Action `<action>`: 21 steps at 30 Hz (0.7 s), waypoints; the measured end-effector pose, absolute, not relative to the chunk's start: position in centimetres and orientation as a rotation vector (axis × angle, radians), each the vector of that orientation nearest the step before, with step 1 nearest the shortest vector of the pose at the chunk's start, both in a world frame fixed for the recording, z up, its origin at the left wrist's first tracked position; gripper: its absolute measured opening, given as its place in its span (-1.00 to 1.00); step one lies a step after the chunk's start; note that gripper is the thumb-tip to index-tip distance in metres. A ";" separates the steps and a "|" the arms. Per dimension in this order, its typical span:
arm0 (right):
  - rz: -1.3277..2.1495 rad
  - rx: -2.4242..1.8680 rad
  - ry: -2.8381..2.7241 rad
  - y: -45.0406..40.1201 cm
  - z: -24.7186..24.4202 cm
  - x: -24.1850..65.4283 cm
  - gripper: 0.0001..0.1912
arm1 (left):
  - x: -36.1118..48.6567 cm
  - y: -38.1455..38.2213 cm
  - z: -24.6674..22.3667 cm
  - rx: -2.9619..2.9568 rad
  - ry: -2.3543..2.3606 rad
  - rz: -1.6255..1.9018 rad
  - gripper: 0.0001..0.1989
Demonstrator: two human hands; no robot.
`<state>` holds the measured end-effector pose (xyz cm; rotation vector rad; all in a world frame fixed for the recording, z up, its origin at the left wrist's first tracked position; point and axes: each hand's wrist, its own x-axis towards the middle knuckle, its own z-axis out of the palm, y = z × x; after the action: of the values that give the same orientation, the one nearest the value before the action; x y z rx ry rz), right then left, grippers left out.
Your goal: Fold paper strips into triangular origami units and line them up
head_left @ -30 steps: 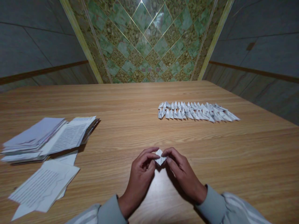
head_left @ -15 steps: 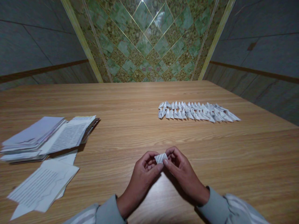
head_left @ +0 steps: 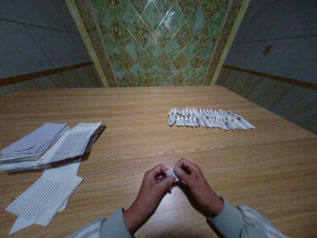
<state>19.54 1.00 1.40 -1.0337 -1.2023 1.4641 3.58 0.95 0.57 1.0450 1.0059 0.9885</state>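
The left hand point(head_left: 151, 190) and right hand point(head_left: 195, 185) pinch a small folded paper piece point(head_left: 171, 173) between their fingertips, just above the wooden table point(head_left: 138, 138). A row of folded pieces point(head_left: 208, 118) lies farther back; printed sheets point(head_left: 47, 148) lie left

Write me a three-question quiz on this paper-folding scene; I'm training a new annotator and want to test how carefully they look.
1. True or false: both hands grip the small folded paper piece.
2. The finished folded pieces lie: A) in rows, far right of the hands; B) on the paper stack; C) scattered by the left sleeve.
3. What lies at the table's left side?

Key
1. True: left hand and right hand pinch it between them.
2. A.
3. A stack of printed sheets and loose sheets nearer the person.
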 end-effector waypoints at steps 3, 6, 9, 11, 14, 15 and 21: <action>1.486 -1.048 -1.158 1.3 1.4 19.8 -0.61 | 3.6 1.1 0.6 0.967 0.976 0.972 -0.72; 1.484 -1.057 -1.173 1.5 1.7 19.9 -0.63 | 3.6 1.2 0.6 0.955 0.998 0.969 -0.70; 1.459 -1.071 -1.220 1.5 1.9 19.7 -0.65 | 3.5 1.0 0.7 0.980 1.004 0.980 -0.68; 1.471 -1.073 -1.227 1.4 1.9 19.7 -0.63 | 3.5 0.9 0.7 1.005 0.998 0.961 -0.67; 1.505 -1.071 -1.216 1.4 1.7 19.8 -0.59 | 3.5 0.9 0.7 1.042 0.984 0.926 -0.68; 1.509 -1.068 -1.215 1.4 1.6 20.0 -0.58 | 3.5 0.9 0.7 1.055 0.981 0.923 -0.69; 1.533 -1.055 -1.264 1.8 1.6 20.4 -0.60 | 3.7 0.7 1.1 1.043 1.010 0.911 -0.75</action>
<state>20.38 1.78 1.59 -1.0552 -1.2636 1.5329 3.72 0.72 1.09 1.0425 1.0102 0.9108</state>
